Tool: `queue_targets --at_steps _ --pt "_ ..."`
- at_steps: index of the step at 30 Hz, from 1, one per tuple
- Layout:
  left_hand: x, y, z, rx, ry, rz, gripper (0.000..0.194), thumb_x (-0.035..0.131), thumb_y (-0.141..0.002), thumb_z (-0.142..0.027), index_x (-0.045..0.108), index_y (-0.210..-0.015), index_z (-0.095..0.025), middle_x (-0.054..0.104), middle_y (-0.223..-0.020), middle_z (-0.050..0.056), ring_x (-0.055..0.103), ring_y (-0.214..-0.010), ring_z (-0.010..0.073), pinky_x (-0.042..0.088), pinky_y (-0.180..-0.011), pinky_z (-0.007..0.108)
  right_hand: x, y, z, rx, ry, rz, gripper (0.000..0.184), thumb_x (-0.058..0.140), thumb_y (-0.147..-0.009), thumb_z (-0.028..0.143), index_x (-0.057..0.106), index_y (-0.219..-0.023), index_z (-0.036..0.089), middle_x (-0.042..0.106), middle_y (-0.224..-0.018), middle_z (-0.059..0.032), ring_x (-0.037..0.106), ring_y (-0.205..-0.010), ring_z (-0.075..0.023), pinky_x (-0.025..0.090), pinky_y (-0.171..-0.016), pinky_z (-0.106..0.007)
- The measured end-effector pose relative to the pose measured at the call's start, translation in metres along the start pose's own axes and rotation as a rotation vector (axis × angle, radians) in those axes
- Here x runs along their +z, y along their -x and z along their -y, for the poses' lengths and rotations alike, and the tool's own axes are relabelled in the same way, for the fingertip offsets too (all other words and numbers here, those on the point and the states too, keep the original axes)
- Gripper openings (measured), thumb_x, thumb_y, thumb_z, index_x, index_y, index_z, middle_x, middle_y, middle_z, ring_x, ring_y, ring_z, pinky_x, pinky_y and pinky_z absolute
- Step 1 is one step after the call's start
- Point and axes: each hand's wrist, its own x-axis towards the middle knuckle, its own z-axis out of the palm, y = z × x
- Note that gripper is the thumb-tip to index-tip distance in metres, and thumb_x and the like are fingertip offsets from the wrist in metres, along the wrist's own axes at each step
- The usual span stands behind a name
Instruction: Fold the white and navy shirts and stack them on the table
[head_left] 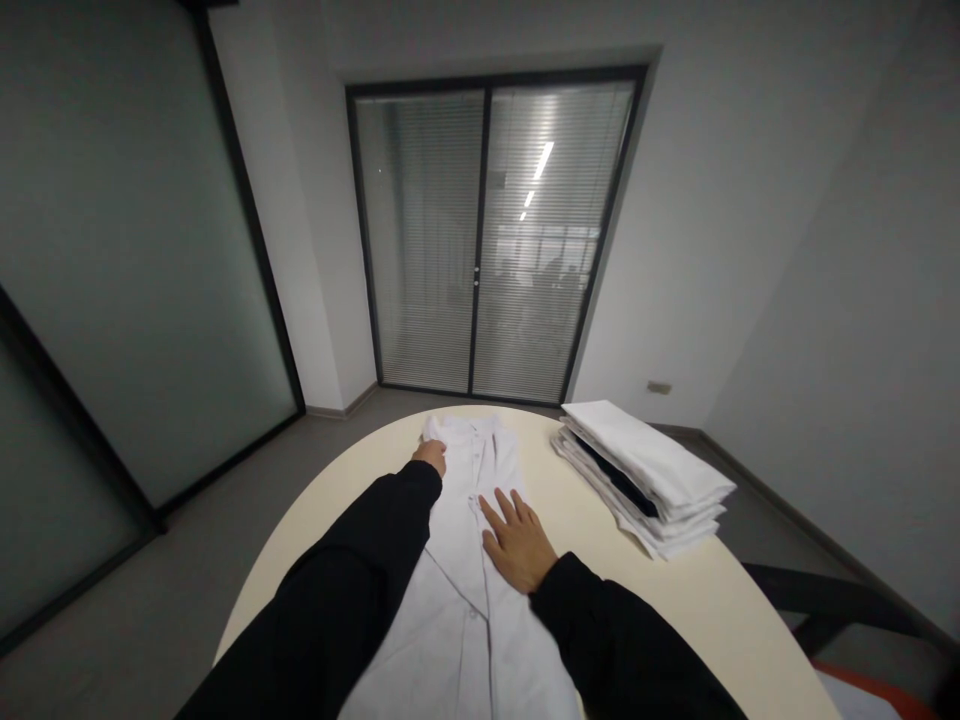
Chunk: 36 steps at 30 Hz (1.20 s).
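Observation:
A white button-front coat (457, 580) lies lengthwise on a round cream table (352, 470), buttons facing up. Its far end is narrow, with the sides apparently tucked in, and its near part spreads wide toward me. My left hand (430, 456) is closed on the coat's left edge close to the far end; the fingertips are partly hidden. Flat on the right half of the coat rests my right hand (519, 540), fingers spread beside the button line. My black sleeves cover parts of the coat's sides.
On the table's right side stands a stack of folded white cloth (645, 470) with a dark layer in it. Beyond the table is a glass panel with blinds (480, 240). Frosted glass (135, 240) stands at left. A dark chair part (825, 595) shows at lower right.

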Motion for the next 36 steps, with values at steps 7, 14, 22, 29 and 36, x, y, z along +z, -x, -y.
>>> queue_targets --at_steps 7,14,22,29,36 --pt "0.010 0.008 -0.009 0.117 -0.088 0.132 0.029 0.061 -0.090 -0.031 0.062 -0.114 -0.015 0.064 -0.118 0.010 0.061 -0.109 0.0214 0.047 -0.096 0.037 -0.004 0.000 0.002 0.009 0.024 0.017 0.057 0.043 -0.093 0.036 0.036 -0.149 0.027 0.034 -0.154 -0.0112 0.026 -0.143 -0.0366 0.029 -0.110 -0.050" --pt "-0.022 0.028 0.017 0.118 -0.236 0.283 0.069 0.080 -0.058 -0.050 0.061 -0.113 -0.013 0.069 -0.110 0.014 0.064 -0.103 0.0303 0.048 -0.081 0.030 -0.004 -0.001 0.003 0.021 0.037 0.055 0.057 0.041 -0.093 0.037 0.034 -0.150 0.028 0.031 -0.156 -0.0105 0.022 -0.144 -0.0353 0.026 -0.111 -0.048" --pt "-0.038 0.057 0.024 0.177 -0.276 0.310 0.018 0.066 -0.073 -0.031 0.064 -0.082 -0.016 0.071 -0.089 0.008 0.066 -0.089 0.0240 0.044 -0.071 0.028 -0.002 0.002 0.004 0.026 0.036 0.049 0.058 0.041 -0.094 0.037 0.033 -0.150 0.028 0.032 -0.156 -0.0094 0.024 -0.144 -0.0344 0.025 -0.112 -0.048" --pt "-0.027 0.070 -0.002 0.219 -0.181 0.305 0.024 0.057 -0.082 -0.038 0.062 -0.092 -0.017 0.071 -0.080 0.005 0.066 -0.072 0.0180 0.044 -0.062 0.025 0.000 0.003 0.003 0.018 0.033 0.021 0.057 0.042 -0.093 0.037 0.035 -0.149 0.028 0.033 -0.155 -0.0094 0.025 -0.143 -0.0351 0.027 -0.111 -0.048" --pt "-0.029 0.090 0.014 0.229 -0.235 0.561 0.030 0.075 -0.062 -0.042 0.058 -0.058 -0.018 0.058 -0.046 0.000 0.060 -0.050 0.0185 0.045 -0.055 0.027 0.006 0.003 0.000 0.003 0.044 0.013 0.057 0.041 -0.094 0.039 0.035 -0.149 0.028 0.033 -0.155 -0.0105 0.026 -0.143 -0.0361 0.027 -0.110 -0.049"
